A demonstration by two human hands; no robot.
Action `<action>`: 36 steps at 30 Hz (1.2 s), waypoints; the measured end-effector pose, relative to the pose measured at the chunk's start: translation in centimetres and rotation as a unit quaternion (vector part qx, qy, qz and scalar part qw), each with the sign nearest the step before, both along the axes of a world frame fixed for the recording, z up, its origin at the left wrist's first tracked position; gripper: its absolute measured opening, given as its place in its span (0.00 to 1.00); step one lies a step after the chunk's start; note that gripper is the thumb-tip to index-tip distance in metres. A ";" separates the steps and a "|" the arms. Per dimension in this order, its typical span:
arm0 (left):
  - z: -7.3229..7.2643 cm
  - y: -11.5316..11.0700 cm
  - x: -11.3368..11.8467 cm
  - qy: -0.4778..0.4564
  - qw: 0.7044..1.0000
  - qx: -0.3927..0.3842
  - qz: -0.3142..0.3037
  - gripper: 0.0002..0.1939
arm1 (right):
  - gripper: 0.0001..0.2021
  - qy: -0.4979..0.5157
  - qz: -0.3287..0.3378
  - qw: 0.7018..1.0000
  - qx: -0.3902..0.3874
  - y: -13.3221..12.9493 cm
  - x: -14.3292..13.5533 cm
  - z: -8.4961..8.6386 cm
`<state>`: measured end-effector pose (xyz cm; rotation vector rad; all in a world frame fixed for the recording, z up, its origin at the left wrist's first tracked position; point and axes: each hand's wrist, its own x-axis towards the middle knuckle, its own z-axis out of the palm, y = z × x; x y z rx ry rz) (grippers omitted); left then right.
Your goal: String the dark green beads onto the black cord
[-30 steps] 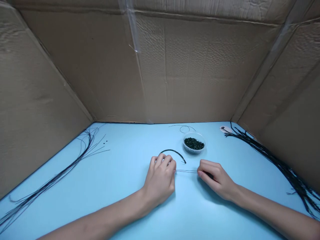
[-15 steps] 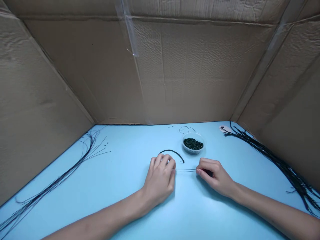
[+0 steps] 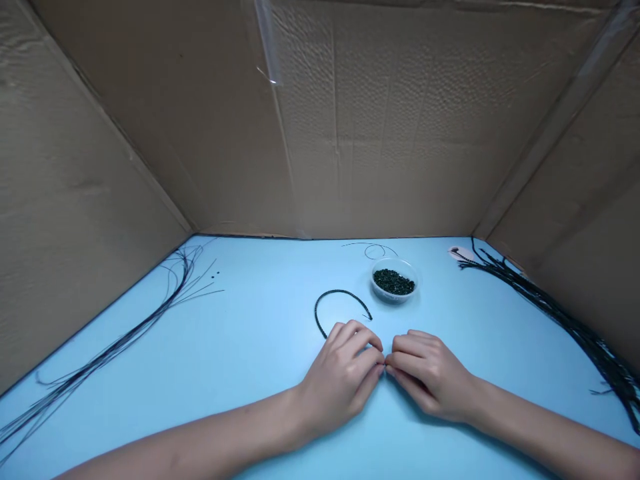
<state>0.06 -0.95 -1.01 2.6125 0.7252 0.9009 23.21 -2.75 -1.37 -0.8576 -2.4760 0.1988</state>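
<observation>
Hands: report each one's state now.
Left hand: fingertips pinched together; what they grip is hidden.
Right hand: curled, fingertips pinched; its grip is hidden too.

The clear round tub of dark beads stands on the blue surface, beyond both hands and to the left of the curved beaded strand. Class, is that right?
Not quite: the side is wrong. The head view shows the tub to the right of the curved beaded strand. It does stand on the blue surface, beyond the left hand and right hand.
</observation>
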 end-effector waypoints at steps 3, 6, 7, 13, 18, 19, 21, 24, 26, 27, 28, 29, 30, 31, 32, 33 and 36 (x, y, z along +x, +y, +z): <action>-0.1 0.0 -0.1 -0.014 1.000 -0.012 -0.003 0.06 | 0.13 -0.007 0.002 1.000 0.008 0.0 0.0 0.0; -0.1 0.0 -0.1 -0.018 1.000 -0.018 -0.007 0.07 | 0.13 -0.023 0.002 0.999 0.023 -0.1 0.1 0.1; -0.1 0.0 -0.1 -0.017 1.000 -0.019 -0.007 0.07 | 0.12 -0.029 0.001 0.999 0.029 -0.1 0.1 0.1; -0.3 0.2 -0.2 -0.011 0.999 -0.020 -0.023 0.09 | 0.12 -0.051 0.009 0.997 0.059 -0.2 0.0 0.0; -0.3 0.3 -0.3 -0.028 0.998 -0.030 -0.038 0.08 | 0.11 -0.082 0.031 0.992 0.091 -0.5 0.0 0.5; -0.3 0.3 -0.2 -0.029 0.998 -0.032 -0.041 0.08 | 0.10 -0.085 0.040 0.991 0.096 -0.1 0.4 1.0; -0.3 0.3 -0.2 -0.030 0.998 -0.037 -0.044 0.07 | 0.08 -0.081 0.045 0.990 0.104 1.3 1.5 2.5; -0.3 0.2 -0.2 -0.026 0.998 -0.041 -0.049 0.06 | 0.06 -0.092 -0.078 0.985 0.120 5.7 3.6 5.3; -0.4 0.2 -0.3 -0.022 0.998 -0.039 -0.049 0.06 | 0.09 -0.152 -0.163 0.969 0.107 9.3 4.8 6.8; -0.4 0.2 -0.3 -0.021 0.998 -0.038 -0.048 0.06 | 0.09 -0.176 -0.160 0.967 0.094 11.0 5.2 7.3; -0.5 0.2 -0.3 -0.020 0.998 -0.038 -0.047 0.06 | 0.09 -0.197 -0.147 0.966 0.081 12.5 5.4 7.6; -0.5 0.2 -0.3 -0.020 0.998 -0.038 -0.046 0.06 | 0.09 -0.220 -0.132 0.964 0.067 13.8 5.5 7.8; -0.6 0.2 -0.3 -0.020 0.998 -0.038 -0.046 0.06 | 0.09 -0.242 -0.118 0.962 0.055 14.9 5.5 7.8; -0.7 0.2 -0.3 -0.020 0.998 -0.038 -0.048 0.05 | 0.10 -0.262 -0.108 0.958 0.045 15.7 5.4 7.7; -0.8 0.2 -0.3 -0.020 0.998 -0.038 -0.050 0.05 | 0.10 -0.280 -0.104 0.954 0.038 16.2 5.3 7.5; -0.8 0.2 -0.3 -0.019 0.998 -0.037 -0.051 0.04 | 0.10 -0.296 -0.102 0.949 0.032 16.6 5.1 7.3; -0.9 0.3 -0.2 -0.019 0.998 -0.033 -0.048 0.04 | 0.09 -0.337 -0.109 0.935 0.020 17.1 4.7 6.8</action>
